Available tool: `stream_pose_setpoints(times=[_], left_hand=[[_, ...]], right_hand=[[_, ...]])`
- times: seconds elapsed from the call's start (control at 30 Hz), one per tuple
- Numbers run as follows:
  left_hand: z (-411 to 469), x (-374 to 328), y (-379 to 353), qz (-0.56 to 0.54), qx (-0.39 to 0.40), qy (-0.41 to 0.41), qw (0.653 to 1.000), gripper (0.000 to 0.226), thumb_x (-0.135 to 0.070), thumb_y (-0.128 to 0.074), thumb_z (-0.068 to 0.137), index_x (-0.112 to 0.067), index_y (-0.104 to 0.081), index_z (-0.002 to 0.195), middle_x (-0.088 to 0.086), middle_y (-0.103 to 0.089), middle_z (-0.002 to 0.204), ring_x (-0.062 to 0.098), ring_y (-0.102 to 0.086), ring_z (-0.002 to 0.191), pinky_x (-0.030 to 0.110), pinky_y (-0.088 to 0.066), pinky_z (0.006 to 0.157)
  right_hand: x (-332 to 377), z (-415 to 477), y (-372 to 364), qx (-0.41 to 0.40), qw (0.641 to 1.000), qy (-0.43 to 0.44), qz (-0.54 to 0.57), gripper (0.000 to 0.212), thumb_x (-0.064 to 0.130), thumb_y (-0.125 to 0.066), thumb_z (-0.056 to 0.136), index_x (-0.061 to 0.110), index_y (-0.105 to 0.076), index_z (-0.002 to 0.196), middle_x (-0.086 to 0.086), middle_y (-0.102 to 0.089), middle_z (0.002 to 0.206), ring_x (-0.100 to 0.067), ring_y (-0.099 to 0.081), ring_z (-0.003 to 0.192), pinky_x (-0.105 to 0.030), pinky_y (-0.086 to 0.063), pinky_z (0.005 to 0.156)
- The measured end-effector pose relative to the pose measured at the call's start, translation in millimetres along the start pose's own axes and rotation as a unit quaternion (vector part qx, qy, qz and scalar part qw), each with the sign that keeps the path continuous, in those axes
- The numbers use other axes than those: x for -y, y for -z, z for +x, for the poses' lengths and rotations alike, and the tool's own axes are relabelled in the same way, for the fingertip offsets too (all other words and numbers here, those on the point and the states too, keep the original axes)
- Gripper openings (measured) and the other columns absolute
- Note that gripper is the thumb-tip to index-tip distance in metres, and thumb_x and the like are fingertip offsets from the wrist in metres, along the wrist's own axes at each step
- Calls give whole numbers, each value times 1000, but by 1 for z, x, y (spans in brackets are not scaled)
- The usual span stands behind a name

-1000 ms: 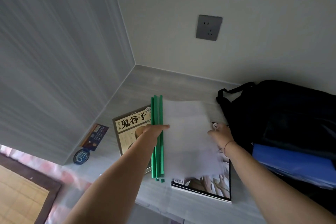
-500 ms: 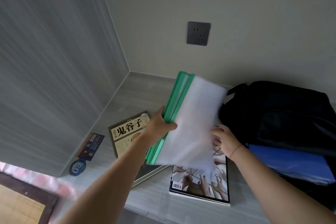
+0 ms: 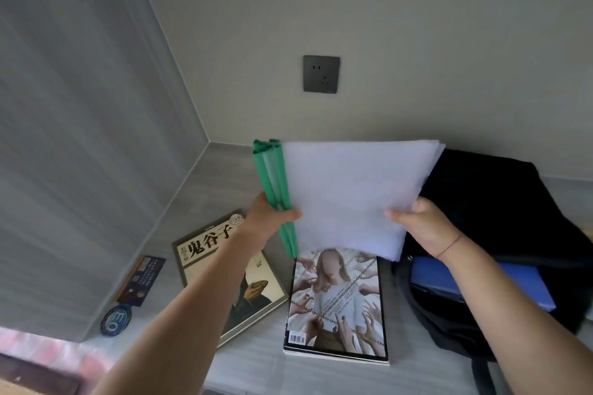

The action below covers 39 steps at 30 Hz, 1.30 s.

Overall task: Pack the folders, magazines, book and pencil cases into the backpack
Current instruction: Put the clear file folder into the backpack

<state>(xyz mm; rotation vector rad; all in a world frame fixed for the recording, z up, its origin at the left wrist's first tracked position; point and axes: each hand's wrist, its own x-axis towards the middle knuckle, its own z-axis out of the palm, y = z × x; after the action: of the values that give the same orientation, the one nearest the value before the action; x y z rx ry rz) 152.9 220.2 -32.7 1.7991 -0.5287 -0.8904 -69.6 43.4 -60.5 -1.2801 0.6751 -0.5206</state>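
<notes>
A second ago the stack of see-through plastic folders with green spines [image 3: 346,192] lay low over the desk. Now it is lifted up and tipped toward the black cloth backpack [image 3: 500,202]. The left hand [image 3: 272,221] grips the green edge, and the right hand [image 3: 420,228] pinches the other side. It looks ready to slide in by the flat blue folder [image 3: 426,276] already inside. The glossy magazine [image 3: 337,301] and tan book [image 3: 224,266] still wait on the grey desk [image 3: 224,176].
</notes>
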Motion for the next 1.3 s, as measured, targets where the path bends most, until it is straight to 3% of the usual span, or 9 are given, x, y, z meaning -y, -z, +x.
stream_pose_setpoints(times=[0.07,0.13,0.27,0.57,0.77,0.87,1.0,1.13,1.3], left_hand=[[0,9,-5,-1,0,14,1000,39,1,-75,73,-12,-58,105,5,-65,102,24,-61,100,32,-45,90],[3,15,-8,-4,8,22,1000,40,2,-77,71,-13,-57,102,4,-66,101,25,-62,101,34,-47,91],[8,20,-20,3,16,28,999,40,-9,-80,71,-16,-57,103,-2,-65,96,23,-61,99,30,-45,86],[3,-23,-55,-4,7,14,1000,52,-45,-77,71,-13,-60,108,-1,-65,95,21,-61,93,34,-48,87],[-20,-27,-141,78,181,58,979,74,-60,-59,79,-12,-45,133,7,-56,125,27,-52,119,38,-39,105],[-26,-21,-185,114,238,77,962,68,-65,-38,88,-12,-53,128,9,-60,122,27,-57,113,38,-44,100],[-22,-7,-233,128,249,-13,960,27,-33,-44,98,-12,-60,92,5,-64,87,19,-59,81,28,-48,77],[-11,9,-267,416,182,-309,836,52,-17,-60,85,-15,-45,134,4,-50,133,22,-45,124,32,-35,107],[-2,21,-304,623,152,-377,668,81,-38,-59,88,-15,-11,149,6,-16,156,23,-10,146,38,-4,121]], right_hand=[[-12,-6,-1,-5,1000,-21,1,42,27,-83,64,13,-66,100,8,-76,89,-6,-70,84,-31,-51,94],[-21,-8,-1,-17,999,-39,-2,62,41,-89,47,13,-68,98,3,-75,95,-13,-69,91,-30,-53,91],[-32,-10,-6,-55,995,-77,-11,13,8,-65,85,11,-65,97,-14,-67,110,-27,-62,98,-33,-49,90],[12,-36,26,-118,983,36,-132,15,10,-54,93,13,-62,105,-7,-66,91,-20,-61,79,-34,-50,76],[5,-109,112,-145,987,-64,19,72,46,-90,41,10,-68,100,-6,-76,86,-18,-73,73,-26,-57,60],[-7,-146,150,-211,970,-113,41,12,12,-68,80,6,-67,90,-2,-74,66,-11,-70,55,-19,-54,49],[-23,-191,193,-274,947,-157,53,9,1,-65,76,5,-73,73,-5,-71,59,-12,-67,47,-19,-53,46],[-31,-224,222,-315,929,-187,49,13,1,-51,91,3,-62,87,-5,-71,57,-14,-66,45,-23,-54,46],[-37,-263,245,-303,925,-219,66,12,6,-54,90,0,-64,93,-14,-72,67,-23,-68,52,-33,-57,56]])
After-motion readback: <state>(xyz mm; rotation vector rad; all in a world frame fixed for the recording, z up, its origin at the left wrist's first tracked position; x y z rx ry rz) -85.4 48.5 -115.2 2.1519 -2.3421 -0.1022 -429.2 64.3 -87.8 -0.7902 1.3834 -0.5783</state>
